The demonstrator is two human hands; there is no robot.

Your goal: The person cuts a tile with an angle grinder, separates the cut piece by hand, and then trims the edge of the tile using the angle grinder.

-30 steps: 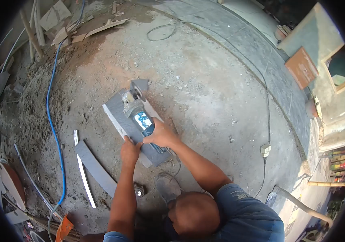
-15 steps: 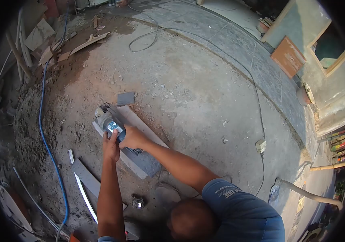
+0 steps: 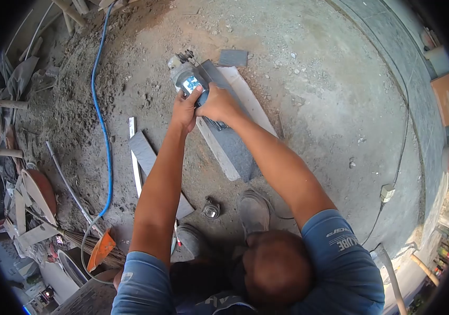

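Note:
My left hand (image 3: 186,109) and my right hand (image 3: 218,105) are both closed on an angle grinder (image 3: 192,84) with a blue body and a metal head. The left thumb lies on top of the body, while the right fingers wrap its other side. Beneath and beside the grinder, a dark grey tile (image 3: 235,142) rests on a pale block (image 3: 248,100) on the ground. A small cut tile piece (image 3: 234,58) lies just past the block's far end. The disc is hard to make out.
To the left are a metal strip (image 3: 136,170), a long tile strip (image 3: 145,152) and a blue hose (image 3: 98,94). A tape measure (image 3: 211,209) lies near the shoes (image 3: 254,211). A cable connector (image 3: 387,192) is at right, an orange container (image 3: 101,249) at lower left.
Both hands and the grinder have moved from over the tile to its far left edge, and the left hand now grips the body. The camera view has also shifted.

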